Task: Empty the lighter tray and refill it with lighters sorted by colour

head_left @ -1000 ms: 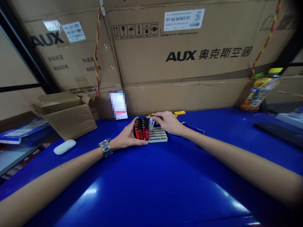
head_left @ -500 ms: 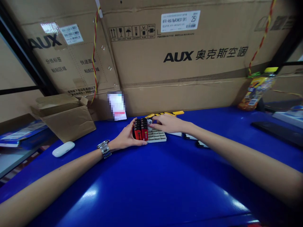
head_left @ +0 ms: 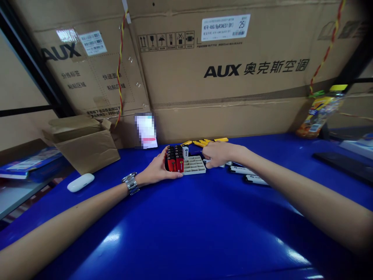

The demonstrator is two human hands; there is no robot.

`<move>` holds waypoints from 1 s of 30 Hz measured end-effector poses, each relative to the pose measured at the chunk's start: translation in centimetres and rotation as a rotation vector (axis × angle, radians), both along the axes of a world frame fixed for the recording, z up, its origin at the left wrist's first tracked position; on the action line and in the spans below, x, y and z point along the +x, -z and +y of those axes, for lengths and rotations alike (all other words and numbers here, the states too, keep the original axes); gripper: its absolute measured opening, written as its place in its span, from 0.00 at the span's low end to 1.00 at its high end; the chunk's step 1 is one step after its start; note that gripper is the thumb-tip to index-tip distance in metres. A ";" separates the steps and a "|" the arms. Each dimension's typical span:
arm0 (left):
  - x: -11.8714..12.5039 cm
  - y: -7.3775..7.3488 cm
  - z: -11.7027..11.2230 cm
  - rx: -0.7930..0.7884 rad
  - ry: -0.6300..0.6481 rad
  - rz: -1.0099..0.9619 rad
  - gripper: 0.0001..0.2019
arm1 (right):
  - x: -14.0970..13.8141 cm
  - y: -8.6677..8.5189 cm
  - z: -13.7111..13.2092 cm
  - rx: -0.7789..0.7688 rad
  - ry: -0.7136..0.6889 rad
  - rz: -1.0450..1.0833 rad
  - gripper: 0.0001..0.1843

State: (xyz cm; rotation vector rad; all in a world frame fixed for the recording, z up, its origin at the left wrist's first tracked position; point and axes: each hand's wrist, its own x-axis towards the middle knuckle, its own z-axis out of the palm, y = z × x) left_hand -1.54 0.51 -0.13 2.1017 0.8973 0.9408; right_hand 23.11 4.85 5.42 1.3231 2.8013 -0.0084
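My left hand (head_left: 159, 168) is wrapped round the left end of a pale grid tray (head_left: 194, 169), its thumb along the front edge. Red lighters (head_left: 180, 165) with black tops stand upright in rows in the tray's left part. Behind them one white lighter (head_left: 185, 151) stands upright, and the cells to the right show bare. My right hand (head_left: 217, 153) is just right of the tray, fingers curled down on a white lighter (head_left: 206, 160) that they mostly cover. More white lighters (head_left: 240, 170) with black ends lie on the table, partly behind my right forearm.
Yellow lighters (head_left: 205, 142) lie behind the tray. A lit phone (head_left: 146, 130) leans against the large carton (head_left: 221, 101). On the left are a small open cardboard box (head_left: 87, 149) and a white case (head_left: 81, 182). A drink bottle (head_left: 320, 112) and a dark flat object (head_left: 344, 167) are right.
My right hand has moved from the tray rightward to the loose white lighters. A white lighter now shows upright in the tray behind the red ones. My left hand keeps its hold.
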 end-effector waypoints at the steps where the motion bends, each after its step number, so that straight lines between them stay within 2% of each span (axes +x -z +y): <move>1: 0.0 -0.1 0.0 0.002 -0.002 0.010 0.40 | 0.1 0.1 0.3 0.005 -0.034 0.039 0.11; 4: 0.0 -0.2 0.0 0.008 -0.018 0.045 0.40 | 0.5 0.1 0.8 0.053 -0.150 0.181 0.06; 6: 0.0 -0.1 0.0 0.014 -0.027 0.051 0.40 | 0.5 -0.1 0.8 0.048 -0.159 0.305 0.06; 8: -0.1 -0.1 0.0 0.022 -0.027 0.046 0.41 | 0.1 -0.1 0.4 -0.032 -0.124 0.511 0.08; 10: -0.1 0.0 0.0 0.023 -0.028 0.046 0.41 | -0.6 0.1 0.0 -0.154 -0.125 0.814 0.09; 13: 0.0 -0.1 0.0 0.026 -0.026 0.045 0.41 | -2.1 1.1 -0.4 -0.306 -0.122 1.246 0.13; 16: 0.1 -0.1 -0.1 0.020 -0.022 0.042 0.41 | -3.3 2.5 -0.7 -0.431 -0.022 1.465 0.18; 20: 0.1 -0.1 0.0 0.003 -0.031 0.047 0.40 | -4.1 3.8 -1.2 -0.641 0.122 1.486 0.27; 23: 0.0 0.1 0.1 0.025 -0.008 0.043 0.40 | -4.2 4.3 -1.3 -0.689 0.182 1.474 0.28; 26: -0.2 0.2 0.2 0.048 0.007 0.045 0.41 | -4.4 4.7 -1.2 -0.601 0.225 1.454 0.24; 30: -0.3 0.1 0.2 0.054 0.002 0.062 0.41 | -4.5 5.3 -0.9 -0.394 0.247 1.376 0.18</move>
